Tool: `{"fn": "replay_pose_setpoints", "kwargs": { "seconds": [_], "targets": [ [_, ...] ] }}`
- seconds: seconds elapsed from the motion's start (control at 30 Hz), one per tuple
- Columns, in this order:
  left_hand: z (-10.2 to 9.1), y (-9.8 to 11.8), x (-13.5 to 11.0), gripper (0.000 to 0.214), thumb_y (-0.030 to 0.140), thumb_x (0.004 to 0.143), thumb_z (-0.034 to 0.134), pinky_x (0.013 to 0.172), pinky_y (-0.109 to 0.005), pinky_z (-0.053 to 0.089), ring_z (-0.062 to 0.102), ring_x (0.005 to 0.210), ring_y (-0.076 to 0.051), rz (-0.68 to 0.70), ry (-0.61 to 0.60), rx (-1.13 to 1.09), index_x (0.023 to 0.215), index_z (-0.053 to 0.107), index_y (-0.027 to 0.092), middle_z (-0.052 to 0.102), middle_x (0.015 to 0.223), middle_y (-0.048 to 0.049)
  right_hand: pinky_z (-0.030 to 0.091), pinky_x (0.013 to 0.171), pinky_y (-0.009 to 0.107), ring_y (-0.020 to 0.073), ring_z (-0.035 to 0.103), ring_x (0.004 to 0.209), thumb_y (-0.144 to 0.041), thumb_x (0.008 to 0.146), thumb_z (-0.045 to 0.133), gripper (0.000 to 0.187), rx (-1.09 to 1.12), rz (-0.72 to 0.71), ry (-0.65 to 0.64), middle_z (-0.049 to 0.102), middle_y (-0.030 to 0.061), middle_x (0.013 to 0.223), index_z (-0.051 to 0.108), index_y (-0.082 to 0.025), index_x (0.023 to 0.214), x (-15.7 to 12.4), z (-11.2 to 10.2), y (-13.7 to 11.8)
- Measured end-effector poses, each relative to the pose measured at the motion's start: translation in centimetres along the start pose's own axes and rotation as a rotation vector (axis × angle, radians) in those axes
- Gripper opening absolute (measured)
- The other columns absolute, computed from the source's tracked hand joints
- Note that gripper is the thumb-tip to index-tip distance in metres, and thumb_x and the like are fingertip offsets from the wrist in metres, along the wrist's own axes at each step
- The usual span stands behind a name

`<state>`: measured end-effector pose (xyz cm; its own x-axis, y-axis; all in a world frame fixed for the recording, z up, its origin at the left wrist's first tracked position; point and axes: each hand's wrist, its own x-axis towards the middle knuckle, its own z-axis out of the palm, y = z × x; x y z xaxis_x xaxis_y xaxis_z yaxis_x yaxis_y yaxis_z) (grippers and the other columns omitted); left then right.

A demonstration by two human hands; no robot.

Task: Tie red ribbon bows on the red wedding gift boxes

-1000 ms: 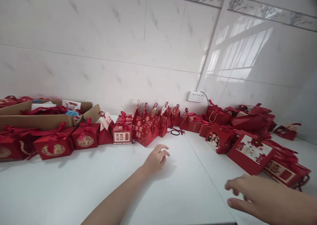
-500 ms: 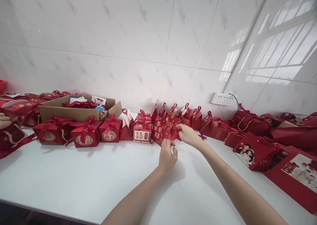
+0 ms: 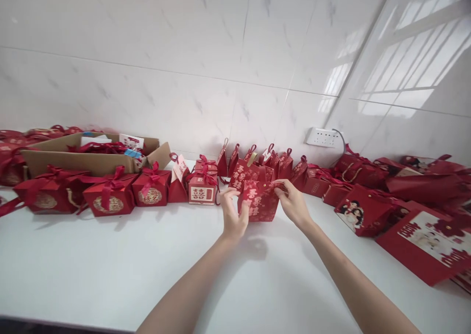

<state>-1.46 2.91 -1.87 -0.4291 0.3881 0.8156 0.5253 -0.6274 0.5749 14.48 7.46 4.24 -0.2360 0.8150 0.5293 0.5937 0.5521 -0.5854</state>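
Observation:
A small red gift box (image 3: 264, 201) with pale printed characters and a floral pattern is held between both hands, just above the white table. My left hand (image 3: 234, 217) grips its left side, thumb across the front. At the upper right corner, my right hand (image 3: 294, 204) pinches the box's edge, fingers closed. A similar red box (image 3: 238, 173) with the same characters stands right behind it, partly covered. Further back, a row of slim red boxes with ribbon loops (image 3: 285, 163) leans near the wall.
On the left stand red boxes with ribbon bows (image 3: 151, 184) before an open cardboard carton (image 3: 77, 161). A box with a white double-character label (image 3: 202, 192) is left of my hands. Red bags (image 3: 362, 214) and a picture box (image 3: 423, 245) lie right. A power strip (image 3: 324, 137) is on the wall.
The red gift box has been lifted forward from the row, and both hands now hold it. The view has shifted slightly, and the other hand at the far left edge is out of sight.

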Motion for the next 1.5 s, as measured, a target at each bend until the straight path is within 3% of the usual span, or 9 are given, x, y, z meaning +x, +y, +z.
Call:
{"fn": "replay_pose_setpoints", "kwargs": {
  "seconds": [0.07,0.17,0.3,0.47,0.87,1.13,1.23,1.33,1.5],
  "targets": [
    [0.0,0.6,0.1,0.031,0.023,0.076,0.056,0.089,-0.038,0.042,0.05,0.105,-0.022,-0.004,-0.066,-0.053,0.104,0.044,0.019,0.05,0.107,-0.0103,0.049,0.077,0.034,0.0198,0.062,0.087,-0.028,0.086,0.04,0.022,0.115,-0.058,0.023,0.065,0.008,0.099,0.051,-0.02,0.104,-1.7,-0.6,1.1],
    [0.2,2.0,-0.1,0.042,0.03,0.074,0.061,0.088,-0.034,0.044,0.054,0.104,-0.021,-0.147,-0.3,-0.163,0.112,0.045,0.019,0.056,0.109,-0.0089,0.049,0.077,0.035,0.019,0.062,0.086,-0.029,0.088,0.04,0.025,0.227,-0.106,0.02,0.062,0.0079,0.103,0.046,-0.021,0.111,-3.9,-0.5,2.0],
    [0.4,3.1,-0.5,0.018,0.035,0.081,0.056,0.069,-0.025,0.046,0.058,0.071,-0.014,-0.404,-0.498,-0.16,0.088,0.055,0.019,0.062,0.078,0.0001,0.047,0.082,0.037,0.0199,0.06,0.091,-0.03,0.088,0.046,0.022,0.232,-0.138,0.036,0.062,0.0067,0.101,0.05,-0.022,0.107,-4.3,-0.7,1.3],
    [0.5,3.1,-0.3,0.021,0.037,0.08,0.057,0.066,-0.024,0.046,0.057,0.068,-0.014,-0.455,-0.476,-0.108,0.086,0.057,0.018,0.062,0.075,0.0011,0.048,0.077,0.033,0.0184,0.059,0.085,-0.026,0.087,0.052,0.01,0.261,-0.28,0.096,0.063,0.0051,0.088,0.061,-0.021,0.087,-2.9,-0.9,0.1],
    [0.4,4.2,0.0,0.02,0.036,0.08,0.057,0.061,-0.022,0.045,0.053,0.063,-0.012,-0.454,-0.477,-0.13,0.076,0.057,0.016,0.057,0.066,0.0016,0.049,0.082,0.039,0.0205,0.057,0.096,-0.019,0.087,0.051,0.008,0.248,-0.392,0.243,0.058,0.0079,0.098,0.055,-0.023,0.093,-4.6,-0.1,1.1],
    [0.3,4.8,0.6,0.021,0.031,0.078,0.061,0.078,-0.027,0.051,0.065,0.084,-0.017,-0.298,-0.419,-0.079,0.092,0.066,0.018,0.07,0.091,-0.0041,0.049,0.067,0.03,0.016,0.058,0.082,-0.013,0.086,0.049,0.014,0.291,-0.43,0.231,0.057,0.0052,0.091,0.052,-0.022,0.077,-5.2,-0.4,0.5],
    [-0.2,5.0,1.2,0.017,0.029,0.076,0.062,0.076,-0.027,0.053,0.066,0.08,-0.017,-0.223,-0.479,-0.076,0.087,0.068,0.018,0.071,0.086,-0.0038,0.049,0.067,0.029,0.0152,0.057,0.077,-0.016,0.083,0.056,0.008,0.343,-0.384,0.203,0.057,0.003,0.085,0.051,-0.023,0.085,-5.6,-0.6,0.3],
    [-0.6,5.5,1.6,0.017,0.027,0.076,0.062,0.077,-0.028,0.054,0.066,0.082,-0.018,-0.185,-0.573,-0.119,0.089,0.068,0.018,0.071,0.088,-0.0038,0.049,0.065,0.029,0.015,0.057,0.073,-0.021,0.083,0.058,0.019,0.402,-0.257,0.176,0.059,0.0029,0.085,0.051,-0.023,0.1,-5.9,-0.7,0.1],
    [-0.7,5.9,1.3,0.026,0.026,0.076,0.062,0.082,-0.029,0.054,0.066,0.09,-0.019,-0.314,-0.586,-0.186,0.1,0.067,0.018,0.07,0.098,-0.0057,0.05,0.069,0.031,0.0162,0.059,0.077,-0.022,0.085,0.055,0.013,0.425,-0.213,0.162,0.062,0.0036,0.086,0.057,-0.023,0.097,-6.0,-0.7,-0.2]
  ]
}}
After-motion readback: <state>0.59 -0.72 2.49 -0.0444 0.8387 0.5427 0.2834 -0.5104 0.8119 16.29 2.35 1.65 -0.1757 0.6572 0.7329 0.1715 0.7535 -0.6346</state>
